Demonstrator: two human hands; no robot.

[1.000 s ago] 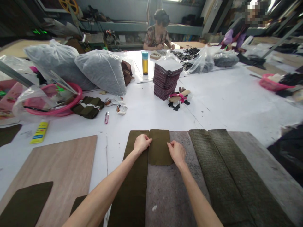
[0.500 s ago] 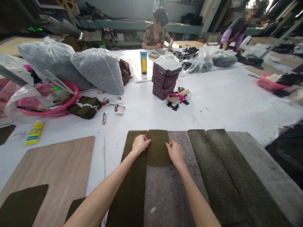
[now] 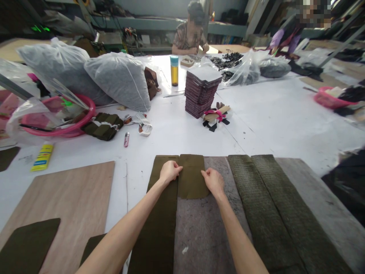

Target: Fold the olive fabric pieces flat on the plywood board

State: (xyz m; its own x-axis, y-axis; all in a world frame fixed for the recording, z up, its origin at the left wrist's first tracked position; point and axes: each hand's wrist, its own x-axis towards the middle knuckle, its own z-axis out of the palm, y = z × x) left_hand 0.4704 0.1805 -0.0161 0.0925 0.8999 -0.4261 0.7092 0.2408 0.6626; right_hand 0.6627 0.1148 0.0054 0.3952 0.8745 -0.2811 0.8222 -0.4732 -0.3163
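An olive fabric piece [image 3: 193, 179] with rounded lower corners lies on a grey board [image 3: 205, 232] in front of me. My left hand [image 3: 170, 171] pinches its left edge, and my right hand [image 3: 213, 180] pinches its right edge. Both hands have their fingers closed. Left of the piece, partly under my left hand and forearm, runs a column of olive fabric [image 3: 158, 228]. To the right of my right hand, two rows of ribbed dark green fabric [image 3: 265, 201] stretch along the board.
A plywood board [image 3: 76, 190] with dark green pieces [image 3: 31, 243] lies at left. Beyond are a yellow tube [image 3: 42, 156], pink thread snips [image 3: 126, 139], a pink basin [image 3: 85, 121], stuffed bags [image 3: 119, 80], a purple stack [image 3: 199, 95] and a bottle [image 3: 174, 72]. Two people work across the table.
The view has shifted slightly. Both hands keep their pinch on the olive fabric piece, which lies in nearly the same place on the board.
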